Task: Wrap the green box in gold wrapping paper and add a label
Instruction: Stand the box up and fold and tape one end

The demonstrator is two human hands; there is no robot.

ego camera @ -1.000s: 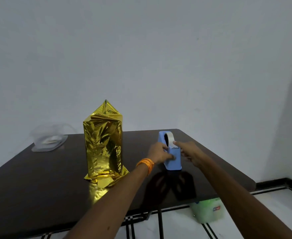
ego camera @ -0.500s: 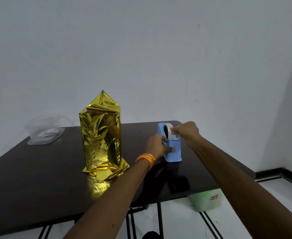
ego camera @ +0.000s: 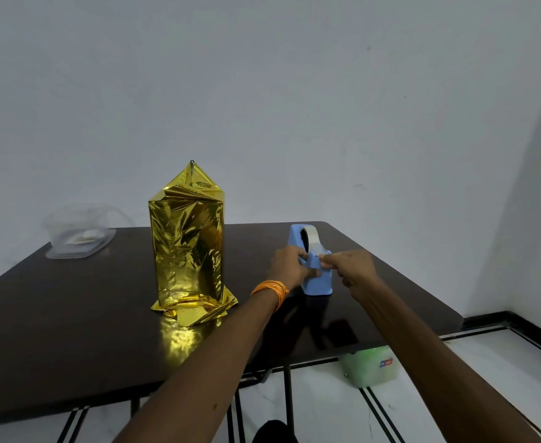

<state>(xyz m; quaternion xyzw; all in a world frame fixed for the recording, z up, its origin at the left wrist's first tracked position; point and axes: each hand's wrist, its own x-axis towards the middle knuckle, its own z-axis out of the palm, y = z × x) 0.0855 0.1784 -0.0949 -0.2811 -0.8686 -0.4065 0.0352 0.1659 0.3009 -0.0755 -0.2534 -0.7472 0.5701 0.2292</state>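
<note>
A clear plastic container (ego camera: 77, 231) sits at the far left of the dark counter (ego camera: 71, 330). On the white floor (ego camera: 502, 356) below the counter's near right edge stands a pale green tub (ego camera: 369, 367).

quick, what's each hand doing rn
left hand: grips the blue tape dispenser.
right hand: pinches what looks like the tape end at the dispenser's front.

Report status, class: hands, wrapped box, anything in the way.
Left hand holds blue tape dispenser. Right hand pinches tape at cutter. Gold-wrapped box upright, untouched. Nothing stands between them.
</note>
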